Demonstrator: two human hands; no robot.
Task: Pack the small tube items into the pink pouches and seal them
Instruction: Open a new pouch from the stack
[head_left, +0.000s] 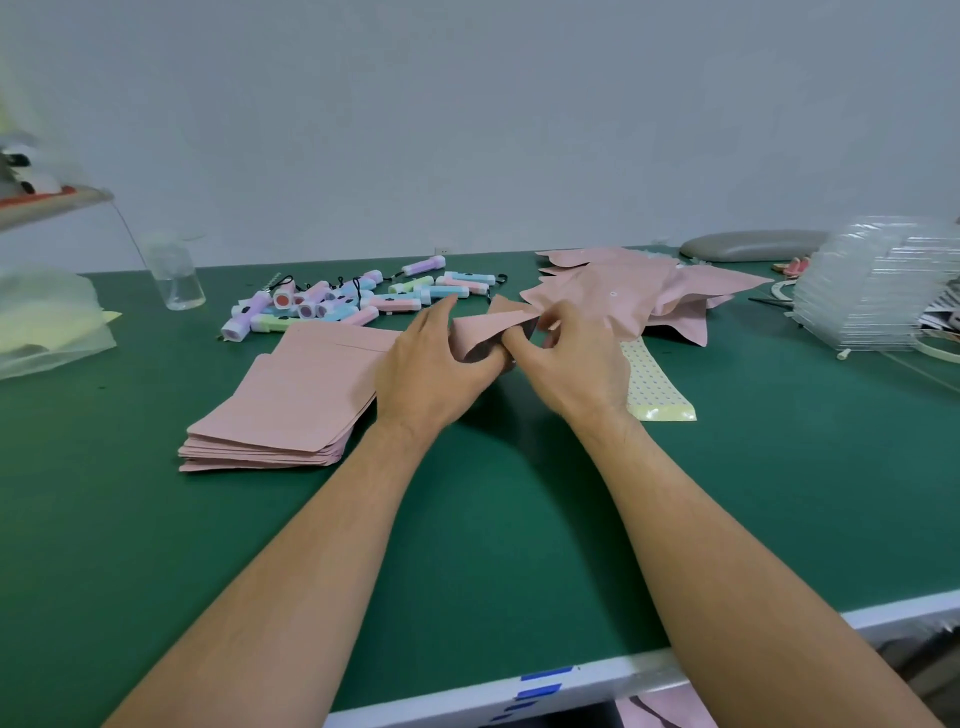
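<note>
Both hands hold one pink pouch (483, 332) just above the green table (467, 519), at its middle. My left hand (431, 364) grips the pouch's left side with thumb and fingers curled round it. My right hand (566, 358) pinches its right edge near the mouth. Whatever is inside the pouch is hidden. A heap of small pastel tube items (343, 301) lies behind my left hand. A stack of flat empty pink pouches (291, 405) sits to the left. A pile of bulging pink pouches (639, 291) lies at the back right.
A yellow dotted sticker sheet (654, 384) lies under my right wrist. A clear bottle (174, 275) stands back left beside a plastic bag (47, 322). Clear plastic trays (872, 291) are stacked at far right, a grey pad (753, 247) behind. The table's white front edge (571, 680) runs below.
</note>
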